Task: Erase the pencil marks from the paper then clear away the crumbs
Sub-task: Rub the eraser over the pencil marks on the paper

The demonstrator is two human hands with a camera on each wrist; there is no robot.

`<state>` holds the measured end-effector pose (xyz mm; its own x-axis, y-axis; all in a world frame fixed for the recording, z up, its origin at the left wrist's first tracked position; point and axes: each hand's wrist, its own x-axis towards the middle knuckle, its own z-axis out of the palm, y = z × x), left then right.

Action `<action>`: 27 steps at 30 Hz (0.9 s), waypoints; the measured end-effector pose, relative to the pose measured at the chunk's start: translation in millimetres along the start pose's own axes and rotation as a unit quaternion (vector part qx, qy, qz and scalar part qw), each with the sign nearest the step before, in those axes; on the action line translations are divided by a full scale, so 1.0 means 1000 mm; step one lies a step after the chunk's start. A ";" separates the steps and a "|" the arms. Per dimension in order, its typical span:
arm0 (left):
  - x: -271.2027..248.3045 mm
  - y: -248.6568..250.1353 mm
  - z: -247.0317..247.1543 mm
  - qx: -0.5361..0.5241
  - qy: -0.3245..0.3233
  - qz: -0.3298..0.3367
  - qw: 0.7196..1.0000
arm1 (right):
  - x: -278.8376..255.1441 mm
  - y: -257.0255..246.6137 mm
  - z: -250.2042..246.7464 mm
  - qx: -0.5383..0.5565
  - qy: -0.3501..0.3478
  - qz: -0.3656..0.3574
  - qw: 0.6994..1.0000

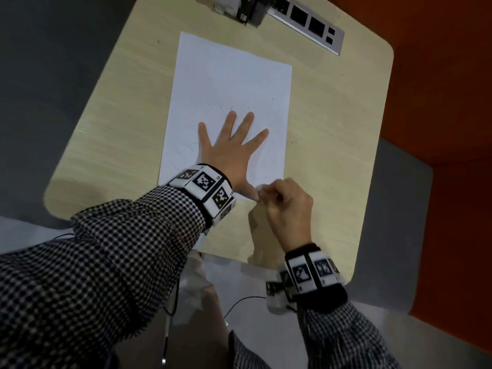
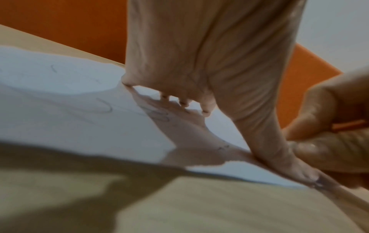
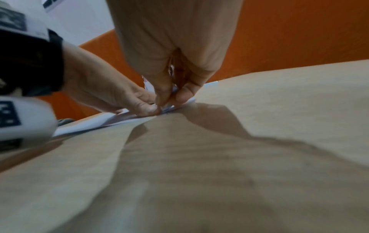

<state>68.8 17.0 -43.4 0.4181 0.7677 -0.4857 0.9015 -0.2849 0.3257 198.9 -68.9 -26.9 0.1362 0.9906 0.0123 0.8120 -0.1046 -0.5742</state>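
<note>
A white sheet of paper [image 1: 231,83] lies on the light wooden table [image 1: 332,129]. My left hand [image 1: 229,145] presses flat on its near half with fingers spread. Short dark strokes and specks [image 1: 226,109] lie just beyond the fingertips. The left wrist view shows curved pencil marks [image 2: 157,116] under the palm [image 2: 199,63]. My right hand [image 1: 262,194] is at the sheet's near right corner, touching the left thumb. It pinches a small white eraser [image 3: 148,85], which is mostly hidden by the fingers [image 3: 185,94].
A grey power strip [image 1: 308,25] and a dark box [image 1: 247,9] sit at the table's far edge. An orange surface [image 1: 439,75] borders the table on the right. Thin cables [image 1: 239,302] hang below the near edge, by my lap.
</note>
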 end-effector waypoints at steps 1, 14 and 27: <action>0.000 0.000 -0.001 0.003 -0.001 0.001 1.000 | 0.000 0.000 -0.001 0.008 -0.007 0.003 1.000; -0.001 0.000 0.000 0.009 -0.001 0.011 1.000 | 0.034 -0.001 0.001 -0.007 -0.011 0.004 1.000; 0.000 0.002 0.000 0.008 0.003 -0.001 1.000 | 0.061 0.004 0.003 -0.029 -0.015 0.031 0.999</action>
<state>70.8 16.9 -42.6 0.4158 0.7717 -0.4812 0.9039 -0.2921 0.3126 208.7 -8.3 -30.8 0.1709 0.9842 -0.0466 0.8338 -0.1697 -0.5254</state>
